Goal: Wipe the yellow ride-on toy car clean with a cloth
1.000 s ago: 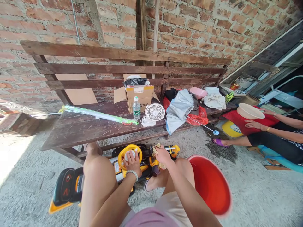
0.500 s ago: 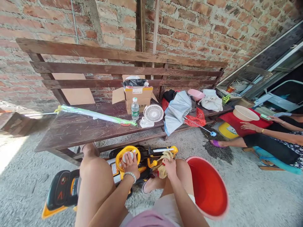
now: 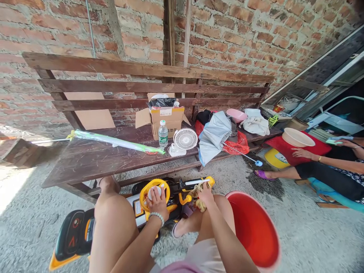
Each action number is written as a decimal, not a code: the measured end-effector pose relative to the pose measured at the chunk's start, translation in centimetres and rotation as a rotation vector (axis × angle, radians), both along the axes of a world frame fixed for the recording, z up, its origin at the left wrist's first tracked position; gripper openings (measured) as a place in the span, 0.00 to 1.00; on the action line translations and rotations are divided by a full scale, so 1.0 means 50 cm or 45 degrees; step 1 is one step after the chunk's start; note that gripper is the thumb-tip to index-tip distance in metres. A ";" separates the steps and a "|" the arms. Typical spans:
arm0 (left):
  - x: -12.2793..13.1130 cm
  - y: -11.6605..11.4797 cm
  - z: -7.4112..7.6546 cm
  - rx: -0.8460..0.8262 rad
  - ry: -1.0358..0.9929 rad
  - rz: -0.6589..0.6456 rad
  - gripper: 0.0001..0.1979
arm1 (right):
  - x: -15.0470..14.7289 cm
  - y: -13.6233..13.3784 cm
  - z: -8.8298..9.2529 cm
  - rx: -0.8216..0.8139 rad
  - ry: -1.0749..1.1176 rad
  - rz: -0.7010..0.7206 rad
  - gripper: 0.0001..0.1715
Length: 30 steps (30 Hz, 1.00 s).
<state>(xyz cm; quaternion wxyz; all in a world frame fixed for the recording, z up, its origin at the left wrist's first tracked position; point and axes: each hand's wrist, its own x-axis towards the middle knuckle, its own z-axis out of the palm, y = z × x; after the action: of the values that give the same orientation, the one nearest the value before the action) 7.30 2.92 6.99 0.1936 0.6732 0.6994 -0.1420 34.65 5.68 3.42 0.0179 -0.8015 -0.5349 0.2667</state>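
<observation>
Between my legs stands a yellow and black ride-on toy car point(image 3: 136, 206). My left hand point(image 3: 157, 200) lies over the yellow steering wheel point(image 3: 143, 189), its fingers curled onto the white round hub in the middle. In my right hand point(image 3: 206, 194) is a bunched, yellowish rag point(image 3: 200, 204), pressed against the toy's black and yellow front part near a yellow knob. The fingertips on the rag are partly hidden.
A red bucket point(image 3: 256, 227) stands by my right leg. The wooden bench point(image 3: 82, 159) ahead bears a cardboard box point(image 3: 170, 123), water bottle point(image 3: 163, 134), white fan point(image 3: 185, 138) and grey umbrella point(image 3: 214, 132). A seated person's hand point(image 3: 302, 152) is at the right.
My right hand has moved up and slightly right with the rag, along the toy's front part. My left hand stays on the steering wheel. The view has shifted slightly.
</observation>
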 end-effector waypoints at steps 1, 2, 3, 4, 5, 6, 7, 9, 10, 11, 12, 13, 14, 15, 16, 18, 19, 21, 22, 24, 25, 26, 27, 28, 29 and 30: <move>0.000 0.000 0.000 0.004 -0.014 0.005 0.61 | 0.003 0.003 0.002 -0.066 0.023 -0.067 0.50; 0.001 0.001 -0.001 0.007 -0.031 0.010 0.61 | 0.005 0.004 0.005 -0.120 0.049 -0.128 0.50; 0.001 0.001 -0.003 0.007 -0.044 0.015 0.62 | 0.004 0.005 0.006 -0.152 0.069 -0.170 0.50; 0.002 0.002 -0.005 0.006 -0.049 0.020 0.62 | 0.000 0.005 0.005 -0.153 0.076 -0.178 0.51; 0.002 0.002 -0.007 0.004 -0.045 0.023 0.63 | -0.006 0.003 0.003 -0.140 0.067 -0.168 0.52; 0.002 0.003 -0.010 0.005 -0.038 0.022 0.63 | -0.013 0.000 -0.001 -0.118 0.044 -0.150 0.53; 0.003 0.003 -0.012 0.006 -0.031 0.020 0.64 | -0.021 -0.005 -0.006 -0.088 0.013 -0.127 0.53; 0.003 0.003 -0.014 0.007 -0.023 0.014 0.64 | -0.034 -0.017 -0.016 -0.025 -0.048 -0.091 0.53; 0.003 0.003 -0.015 0.011 -0.022 0.009 0.64 | -0.039 -0.024 -0.021 -0.003 -0.069 -0.089 0.53; 0.003 0.003 -0.015 0.016 -0.019 0.005 0.63 | -0.041 -0.031 -0.025 0.009 -0.080 -0.094 0.52; 0.003 0.002 -0.014 0.017 -0.014 0.004 0.63 | -0.041 -0.039 -0.027 0.011 -0.077 -0.095 0.50; 0.003 0.002 -0.012 0.017 -0.007 0.003 0.62 | -0.039 -0.046 -0.028 0.005 -0.061 -0.091 0.48; 0.003 0.002 -0.011 0.016 0.000 0.003 0.62 | -0.035 -0.052 -0.029 -0.005 -0.035 -0.091 0.46; 0.003 0.001 -0.009 0.011 0.009 0.003 0.61 | -0.030 -0.058 -0.028 -0.009 -0.004 -0.094 0.44; 0.003 0.001 -0.008 0.008 0.016 0.001 0.61 | -0.025 -0.062 -0.027 -0.006 0.025 -0.107 0.43; 0.003 0.001 -0.006 0.012 0.024 -0.005 0.60 | -0.016 -0.066 -0.022 0.038 0.052 -0.169 0.43; 0.003 0.001 -0.005 0.018 0.028 -0.009 0.60 | -0.013 -0.065 -0.019 0.074 0.053 -0.209 0.43; 0.003 0.000 -0.005 0.033 0.032 -0.016 0.61 | -0.011 -0.058 -0.012 0.129 0.054 -0.280 0.43; 0.003 0.000 -0.006 0.039 0.033 -0.017 0.61 | -0.012 -0.054 -0.008 0.146 0.060 -0.305 0.43; 0.003 -0.002 -0.007 0.055 0.039 -0.022 0.62 | -0.016 -0.045 0.001 0.156 0.070 -0.309 0.43; 0.003 -0.002 -0.008 0.060 0.045 -0.024 0.61 | -0.019 -0.040 0.005 0.145 0.066 -0.290 0.43; 0.002 -0.002 -0.008 0.066 0.053 -0.024 0.61 | -0.023 -0.036 0.009 0.120 0.054 -0.266 0.44; 0.002 -0.002 -0.009 0.067 0.059 -0.025 0.60 | -0.027 -0.032 0.014 0.081 0.037 -0.245 0.45; 0.002 -0.002 -0.009 0.065 0.061 -0.025 0.60 | -0.031 -0.027 0.019 0.032 0.017 -0.229 0.46; 0.002 -0.002 -0.009 0.056 0.061 -0.024 0.61 | -0.035 -0.023 0.024 -0.027 -0.004 -0.226 0.46; 0.001 -0.001 -0.009 0.042 0.058 -0.022 0.61 | -0.039 -0.018 0.029 -0.083 -0.027 -0.234 0.47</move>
<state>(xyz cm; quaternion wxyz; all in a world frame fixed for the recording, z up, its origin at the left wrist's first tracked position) 7.36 2.89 6.54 0.1651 0.6789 0.7001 -0.1474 32.70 4.79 4.87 0.0106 -0.8501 -0.4503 0.2729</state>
